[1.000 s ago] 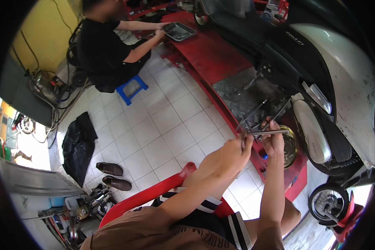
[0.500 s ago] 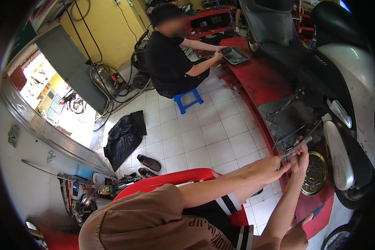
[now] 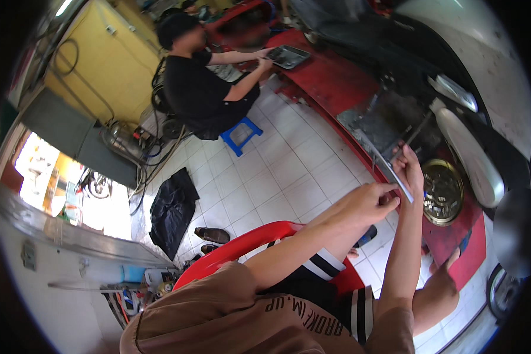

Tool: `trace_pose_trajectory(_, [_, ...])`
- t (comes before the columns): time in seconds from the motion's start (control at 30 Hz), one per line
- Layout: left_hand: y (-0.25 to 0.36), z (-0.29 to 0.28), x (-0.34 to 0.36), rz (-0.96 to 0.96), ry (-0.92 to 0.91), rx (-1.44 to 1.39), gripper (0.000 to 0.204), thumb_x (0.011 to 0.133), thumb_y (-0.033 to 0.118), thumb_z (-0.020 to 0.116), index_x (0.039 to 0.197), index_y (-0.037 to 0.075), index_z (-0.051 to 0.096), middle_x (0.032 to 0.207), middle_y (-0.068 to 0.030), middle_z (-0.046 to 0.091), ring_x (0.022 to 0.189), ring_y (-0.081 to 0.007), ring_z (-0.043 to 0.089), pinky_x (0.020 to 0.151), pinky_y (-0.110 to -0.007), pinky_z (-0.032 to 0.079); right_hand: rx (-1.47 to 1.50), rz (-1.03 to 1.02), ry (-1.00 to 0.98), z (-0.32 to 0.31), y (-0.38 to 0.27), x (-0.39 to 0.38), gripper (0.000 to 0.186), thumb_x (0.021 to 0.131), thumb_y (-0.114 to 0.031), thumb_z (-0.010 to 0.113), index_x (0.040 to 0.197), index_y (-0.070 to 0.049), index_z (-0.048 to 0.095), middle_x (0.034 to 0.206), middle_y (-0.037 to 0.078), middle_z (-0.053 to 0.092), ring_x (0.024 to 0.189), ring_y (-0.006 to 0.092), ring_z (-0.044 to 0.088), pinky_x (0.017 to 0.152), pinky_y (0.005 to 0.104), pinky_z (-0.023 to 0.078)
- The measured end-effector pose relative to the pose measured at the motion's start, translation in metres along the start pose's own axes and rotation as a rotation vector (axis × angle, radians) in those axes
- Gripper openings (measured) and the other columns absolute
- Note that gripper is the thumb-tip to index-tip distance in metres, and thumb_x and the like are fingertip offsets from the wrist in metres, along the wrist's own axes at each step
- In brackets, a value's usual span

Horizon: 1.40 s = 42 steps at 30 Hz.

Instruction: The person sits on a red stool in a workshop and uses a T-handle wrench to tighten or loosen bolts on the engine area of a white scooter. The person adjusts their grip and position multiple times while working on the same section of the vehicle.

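Metal rod (image 3: 403,188), likely stiff, slick, best held mid-length; right grip (image 3: 412,171) holds it near table (image 3: 348,88) edge; left grip (image 3: 369,202): can't tell.

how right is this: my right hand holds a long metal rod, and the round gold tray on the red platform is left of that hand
Wrong side: in the head view, the round gold tray is right of your right hand, not left. That hand holds a long metal rod, and the tray is on the red platform.

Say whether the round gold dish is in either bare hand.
No, the gold dish rests on the red platform, to the right of the right hand.
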<state>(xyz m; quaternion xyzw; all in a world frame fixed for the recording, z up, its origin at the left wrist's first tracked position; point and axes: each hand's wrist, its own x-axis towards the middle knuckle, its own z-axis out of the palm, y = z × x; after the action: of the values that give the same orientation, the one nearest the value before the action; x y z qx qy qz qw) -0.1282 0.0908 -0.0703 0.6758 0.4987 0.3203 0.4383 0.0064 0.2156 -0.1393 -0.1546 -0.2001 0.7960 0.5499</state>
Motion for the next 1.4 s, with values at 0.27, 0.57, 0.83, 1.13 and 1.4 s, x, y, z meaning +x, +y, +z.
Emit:
trace_pose_trajectory(0.27, [0.015, -0.022, 0.01, -0.19, 0.16, 0.062, 0.06, 0.089, 0.012, 0.056, 0.137, -0.012, 0.03, 0.054, -0.0022, 0.048, 0.051, -0.0054, 0.045, 0.05, -0.023, 0.038, 0.093, 0.013, -0.13, 0.01, 0.002, -0.002, 0.01, 0.094, -0.009, 0.053, 0.097, 0.0, 0.051, 0.086, 0.015, 0.06, 0.061, 0.0046, 0.044, 0.055, 0.0177, 0.042])
trace_pose_trajectory(0.57, [0.009, -0.006, 0.011, -0.079, 0.179, -0.195, 0.07, 0.092, 0.012, 0.054, 0.148, 0.006, 0.012, 0.06, 0.0047, 0.044, 0.055, -0.0015, 0.037, 0.049, -0.017, 0.029, 0.093, -0.007, -0.082, 0.002, 0.0, 0.004, 0.013, 0.093, -0.011, 0.055, 0.097, 0.001, 0.052, 0.085, 0.015, 0.061, 0.059, 0.0037, 0.046, 0.053, 0.0157, 0.042])
trace_pose_trajectory(0.83, [-0.006, -0.002, 0.02, 0.154, 0.245, 0.14, 0.028, 0.088, 0.007, 0.058, 0.115, -0.001, 0.061, 0.059, 0.0023, 0.046, 0.049, -0.0052, 0.04, 0.042, -0.021, 0.03, 0.084, -0.015, -0.054, 0.001, -0.004, 0.007, 0.014, 0.093, -0.012, 0.056, 0.095, 0.002, 0.053, 0.083, 0.014, 0.061, 0.058, 0.0039, 0.045, 0.052, 0.0159, 0.04])
trace_pose_trajectory(1.13, [-0.058, 0.012, 0.034, 0.297, 0.558, 0.284, 0.03, 0.081, -0.004, 0.056, 0.109, 0.002, 0.065, 0.07, -0.0103, 0.066, 0.065, -0.0156, 0.065, 0.058, -0.027, 0.048, -0.287, -0.129, 0.235, -0.003, -0.002, 0.01, 0.021, 0.096, -0.021, 0.051, 0.102, -0.001, 0.056, 0.074, 0.006, 0.061, 0.057, 0.0051, 0.047, 0.05, 0.0183, 0.037])
trace_pose_trajectory(1.4, [-0.068, 0.025, 0.043, 0.208, 0.704, 0.046, 0.017, 0.089, 0.004, 0.056, 0.101, -0.004, 0.065, 0.063, -0.0103, 0.066, 0.058, -0.013, 0.065, 0.055, -0.024, 0.048, -0.211, -0.369, 0.338, -0.029, -0.038, 0.089, 0.051, 0.096, -0.013, 0.044, 0.143, -0.013, 0.025, 0.081, 0.005, 0.062, 0.053, 0.0074, 0.041, 0.049, 0.0232, 0.036])
